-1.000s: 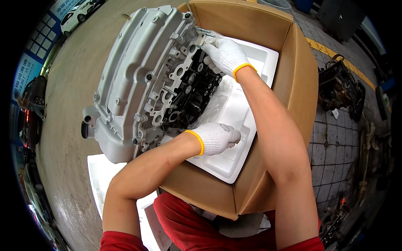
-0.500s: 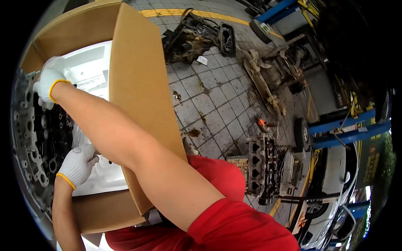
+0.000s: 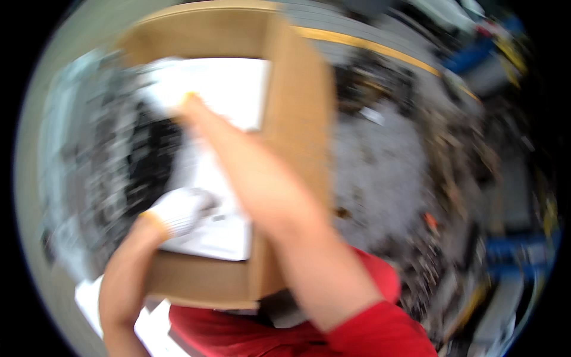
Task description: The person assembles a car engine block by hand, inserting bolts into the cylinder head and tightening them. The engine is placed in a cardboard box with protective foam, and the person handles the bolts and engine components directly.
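Observation:
Motion blur softens everything. An open cardboard box (image 3: 299, 149) stands before me, with white foam (image 3: 238, 98) inside. Along its left side lies an engine part (image 3: 151, 157), black in the middle with grey metal around it. Over the lower part of the foam, close to the engine part, is my left hand (image 3: 181, 211) in a white knit glove with a yellow cuff; its fingers look curled, what they hold is unclear. My right hand (image 3: 159, 86), gloved alike, reaches across to the far end of the engine part; its fingers are smeared. Clear plastic (image 3: 185, 163) shows faintly between the hands.
On the tiled floor (image 3: 380, 172) to the right lie dark, dirty car parts (image 3: 377, 80) and a small white scrap (image 3: 373, 115). Further right are rusty metal parts (image 3: 452, 149) and blue lift equipment (image 3: 517, 253). A yellow floor line (image 3: 369, 44) crosses behind the box.
My view has swung left, so the box, engine part and both hands appear further right and blurred. Both hands stay near the engine part and foam.

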`<state>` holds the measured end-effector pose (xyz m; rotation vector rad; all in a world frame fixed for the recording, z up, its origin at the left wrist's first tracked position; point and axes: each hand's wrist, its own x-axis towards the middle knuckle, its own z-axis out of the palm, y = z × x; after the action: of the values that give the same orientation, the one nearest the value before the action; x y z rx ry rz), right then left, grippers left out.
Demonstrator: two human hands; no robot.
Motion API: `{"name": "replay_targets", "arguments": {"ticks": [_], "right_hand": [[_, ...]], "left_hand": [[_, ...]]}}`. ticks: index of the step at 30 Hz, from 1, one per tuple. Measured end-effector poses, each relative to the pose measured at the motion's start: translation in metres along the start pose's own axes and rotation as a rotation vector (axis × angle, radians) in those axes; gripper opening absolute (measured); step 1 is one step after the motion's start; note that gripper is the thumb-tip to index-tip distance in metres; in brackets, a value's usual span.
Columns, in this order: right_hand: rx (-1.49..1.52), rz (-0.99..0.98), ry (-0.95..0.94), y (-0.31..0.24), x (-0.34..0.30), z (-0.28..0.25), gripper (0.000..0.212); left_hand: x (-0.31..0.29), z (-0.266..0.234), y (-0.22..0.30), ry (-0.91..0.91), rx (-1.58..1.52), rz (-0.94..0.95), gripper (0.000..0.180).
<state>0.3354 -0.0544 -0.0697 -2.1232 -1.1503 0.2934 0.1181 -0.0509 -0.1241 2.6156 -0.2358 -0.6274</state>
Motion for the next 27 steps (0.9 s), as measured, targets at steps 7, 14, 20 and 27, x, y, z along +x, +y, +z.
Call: {"name": "replay_targets", "arguments": {"ticks": [7, 14, 20, 27], "right_hand": [[0.761, 0.243, -0.199, 0.028, -0.028, -0.042, 0.038], [1.076, 0.445, -0.346, 0.081, -0.003, -0.040, 0.030], [1.140, 0.513, -0.193, 0.036, -0.021, -0.026, 0.026], [1.136, 0.341, -0.229, 0.057, -0.011, -0.023, 0.030]], "left_hand": [[0.025, 0.000, 0.031, -0.052, -0.065, 0.005, 0.028], [0.064, 0.011, 0.035, -0.072, 0.165, 0.183, 0.027], [0.038, -0.008, 0.029, -0.027, 0.102, 0.105, 0.027], [0.033, -0.011, 0.037, -0.037, 0.114, 0.100, 0.027]]}}
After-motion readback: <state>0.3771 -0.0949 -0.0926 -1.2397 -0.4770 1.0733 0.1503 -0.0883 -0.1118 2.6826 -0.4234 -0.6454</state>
